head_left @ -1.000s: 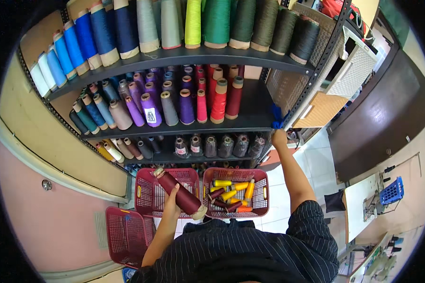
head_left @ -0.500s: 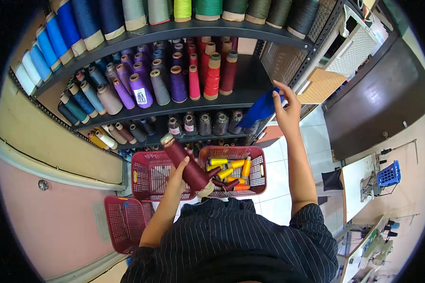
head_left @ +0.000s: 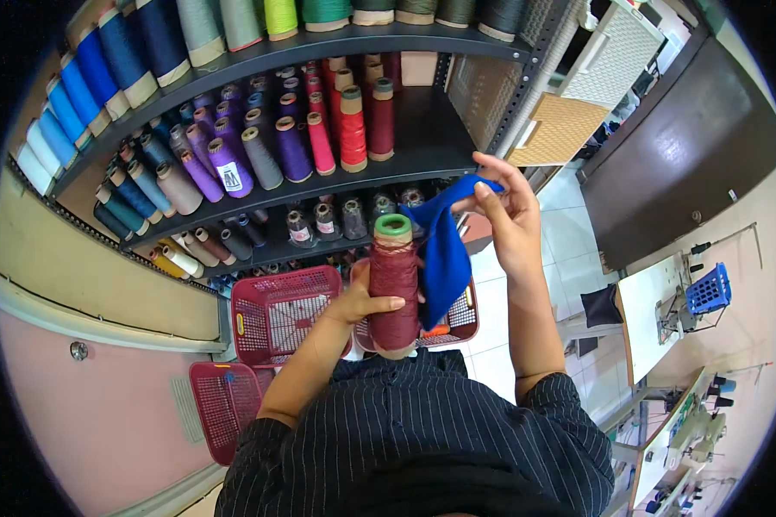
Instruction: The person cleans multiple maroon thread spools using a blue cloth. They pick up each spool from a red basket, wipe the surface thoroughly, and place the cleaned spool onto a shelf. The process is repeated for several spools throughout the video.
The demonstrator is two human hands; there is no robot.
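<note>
I can make out black shelves carrying rows of colourful thread cones, and red baskets standing on the pale tiled floor.

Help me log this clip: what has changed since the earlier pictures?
The right hand brought the blue cloth left from the shelf toward the maroon spool, which swung from slanting left to near upright. The left hand still holds it; the baskets stay put.

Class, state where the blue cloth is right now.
In the head view, right of centre, the blue cloth hangs from the right hand, just right of the maroon thread cone in the left hand.
</note>
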